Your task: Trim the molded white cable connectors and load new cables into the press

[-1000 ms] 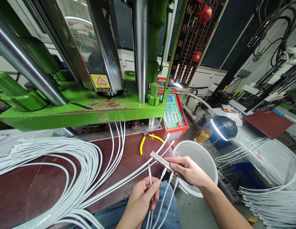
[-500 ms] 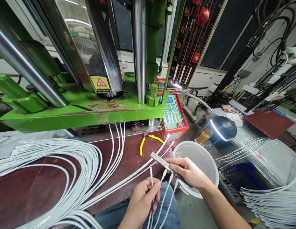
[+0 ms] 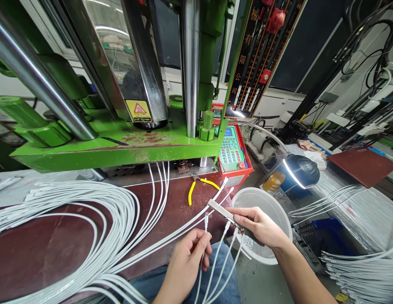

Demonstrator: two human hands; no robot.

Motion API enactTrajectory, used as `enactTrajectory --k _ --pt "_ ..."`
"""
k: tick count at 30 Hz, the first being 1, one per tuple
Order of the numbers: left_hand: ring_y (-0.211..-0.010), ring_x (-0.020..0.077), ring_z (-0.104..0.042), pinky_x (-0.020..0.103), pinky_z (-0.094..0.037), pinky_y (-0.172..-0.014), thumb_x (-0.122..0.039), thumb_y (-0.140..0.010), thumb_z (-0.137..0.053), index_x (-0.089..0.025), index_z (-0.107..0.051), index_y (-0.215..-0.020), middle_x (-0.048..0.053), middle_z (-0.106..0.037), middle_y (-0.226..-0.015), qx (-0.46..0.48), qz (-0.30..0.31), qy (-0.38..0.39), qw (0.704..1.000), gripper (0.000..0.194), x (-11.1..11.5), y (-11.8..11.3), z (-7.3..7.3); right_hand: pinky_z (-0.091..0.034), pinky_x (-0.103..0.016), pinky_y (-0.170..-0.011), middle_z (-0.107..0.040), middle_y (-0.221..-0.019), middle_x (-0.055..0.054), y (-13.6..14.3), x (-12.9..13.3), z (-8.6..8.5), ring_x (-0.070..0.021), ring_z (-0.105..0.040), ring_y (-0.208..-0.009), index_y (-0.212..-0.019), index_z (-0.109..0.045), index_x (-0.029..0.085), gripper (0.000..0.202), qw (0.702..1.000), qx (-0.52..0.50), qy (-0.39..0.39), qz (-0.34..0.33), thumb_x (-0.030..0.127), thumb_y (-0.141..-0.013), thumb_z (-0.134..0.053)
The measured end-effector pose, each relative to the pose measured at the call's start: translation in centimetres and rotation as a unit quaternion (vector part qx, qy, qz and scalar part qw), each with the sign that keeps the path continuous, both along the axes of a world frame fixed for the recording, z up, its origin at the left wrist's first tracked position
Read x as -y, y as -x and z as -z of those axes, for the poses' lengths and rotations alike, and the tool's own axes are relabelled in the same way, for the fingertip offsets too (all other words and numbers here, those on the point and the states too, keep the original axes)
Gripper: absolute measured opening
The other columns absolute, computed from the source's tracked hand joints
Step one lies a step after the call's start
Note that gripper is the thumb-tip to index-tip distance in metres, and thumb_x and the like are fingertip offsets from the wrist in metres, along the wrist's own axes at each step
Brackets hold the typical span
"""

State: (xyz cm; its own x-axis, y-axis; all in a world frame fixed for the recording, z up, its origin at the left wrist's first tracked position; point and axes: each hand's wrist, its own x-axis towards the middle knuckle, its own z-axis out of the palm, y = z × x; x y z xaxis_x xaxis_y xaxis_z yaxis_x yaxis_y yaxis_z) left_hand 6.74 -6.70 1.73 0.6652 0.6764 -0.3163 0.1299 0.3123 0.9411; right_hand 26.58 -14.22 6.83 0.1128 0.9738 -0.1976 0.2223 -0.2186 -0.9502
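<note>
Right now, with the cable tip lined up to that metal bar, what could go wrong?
1. The left hand pinches one white cable just below its tip; it could miss the metal bar and bend.
2. The right hand holds the bar over the white bucket; a slip may drop it in.
3. Hanging cables could tangle.

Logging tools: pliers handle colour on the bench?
Yellow handles on the pliers, clearest in the head view.

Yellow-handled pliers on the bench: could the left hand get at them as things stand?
Probably yes, once freed: the left hand pinches a white cable, and only flat cables lie between it and the yellow-handled pliers.
</note>
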Motion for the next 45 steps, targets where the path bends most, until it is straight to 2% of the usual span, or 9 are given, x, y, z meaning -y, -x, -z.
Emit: enactTrajectory --k 6,16,24,28,32,35,38,41,45 --pt "-0.04 0.0078 -0.04 0.022 -0.033 -0.045 -0.054 -0.082 -0.049 -0.019 -0.048 -0.062 -0.005 -0.048 -0.052 -0.085 0.046 -0.07 0.993 0.04 -0.4 0.6 -0.7 -0.048 -0.036 -0.081 -0.068 -0.093 -0.005 0.3 -0.2 -0.2 -0.0231 -0.06 -0.085 -0.124 -0.062 0.019 0.05 1.0 0.028 -0.002 0.0 0.052 -0.089 -0.05" --pt "-0.04 0.0084 -0.034 0.022 -0.025 -0.042 -0.048 -0.083 -0.047 -0.02 -0.048 -0.063 -0.004 -0.049 -0.05 -0.106 0.066 -0.101 0.987 0.035 -0.3 0.6 -0.5 -0.048 -0.033 -0.08 -0.069 -0.093 -0.004 0.8 -0.5 -0.1 -0.0227 -0.06 -0.086 -0.126 -0.061 0.021 0.047 0.998 0.052 0.0 -0.043 0.049 -0.091 -0.048" --pt "-0.037 0.0069 -0.036 0.021 -0.024 -0.039 -0.044 -0.083 -0.048 -0.019 -0.048 -0.061 -0.003 -0.052 -0.052 -0.099 0.058 -0.073 0.991 0.033 -0.6 0.7 -0.6 -0.045 -0.029 -0.075 -0.066 -0.086 -0.001 1.2 -0.6 -0.3 -0.0188 -0.057 -0.08 -0.128 -0.058 0.024 0.041 0.99 0.129 -0.012 -0.058 0.042 -0.095 -0.043" --pt "-0.035 0.0057 -0.035 0.02 -0.025 -0.037 -0.045 -0.081 -0.05 -0.019 -0.047 -0.062 -0.005 -0.05 -0.051 -0.075 0.042 -0.015 0.996 0.032 -0.6 0.2 -0.6 -0.045 -0.027 -0.068 -0.066 -0.084 -0.001 1.0 -1.0 -0.2 -0.0174 -0.056 -0.074 -0.125 -0.061 0.021 0.041 0.993 0.097 -0.007 -0.065 0.042 -0.093 -0.046" --pt "-0.036 0.0072 -0.04 0.02 -0.031 -0.036 -0.049 -0.078 -0.054 -0.019 -0.048 -0.064 -0.005 -0.05 -0.052 -0.012 0.011 0.061 0.998 0.034 -0.7 -0.2 -0.2 -0.044 -0.024 -0.063 -0.066 -0.087 -0.001 0.4 -2.9 0.1 -0.0151 -0.056 -0.071 -0.127 -0.058 0.021 0.042 0.996 0.019 0.014 -0.088 0.034 -0.087 -0.057" --pt "-0.04 0.0092 -0.047 0.021 -0.037 -0.039 -0.052 -0.076 -0.058 -0.018 -0.05 -0.066 -0.003 -0.054 -0.056 0.03 -0.002 0.097 0.995 0.036 -0.9 0.0 0.4 -0.046 -0.025 -0.068 -0.067 -0.087 -0.001 -0.1 -5.4 0.0 -0.0159 -0.059 -0.075 -0.12 -0.062 0.019 0.04 0.994 0.047 0.004 -0.101 0.025 -0.081 -0.062" --pt "-0.046 0.0112 -0.052 0.023 -0.041 -0.044 -0.05 -0.072 -0.062 -0.017 -0.053 -0.071 -0.001 -0.057 -0.058 0.047 -0.029 0.109 0.993 0.035 -1.1 0.5 1.0 -0.047 -0.026 -0.07 -0.069 -0.087 -0.001 -0.1 -8.3 -0.6 -0.0174 -0.062 -0.076 -0.112 -0.066 0.02 0.033 0.97 0.207 -0.033 -0.12 0.021 -0.08 -0.059" --pt "-0.057 0.0141 -0.057 0.026 -0.047 -0.055 -0.045 -0.069 -0.065 -0.014 -0.058 -0.089 0.001 -0.061 -0.065 0.053 -0.079 0.116 0.989 0.037 -1.6 0.8 1.1 -0.045 -0.03 -0.081 -0.069 -0.103 -0.003 0.5 -10.9 -0.8 -0.0211 -0.063 -0.091 -0.114 -0.065 0.023 0.031 0.906 0.389 -0.093 -0.142 0.021 -0.086 -0.052" --pt "-0.068 0.0174 -0.061 0.031 -0.05 -0.066 -0.039 -0.066 -0.068 -0.012 -0.058 -0.103 0.004 -0.064 -0.073 0.059 -0.13 0.106 0.984 0.046 -2.7 0.5 0.8 -0.044 -0.032 -0.09 -0.065 -0.111 -0.008 1.2 -13.5 0.4 -0.0222 -0.058 -0.104 -0.12 -0.06 0.02 0.032 0.855 0.48 -0.134 -0.144 0.02 -0.093 -0.042"
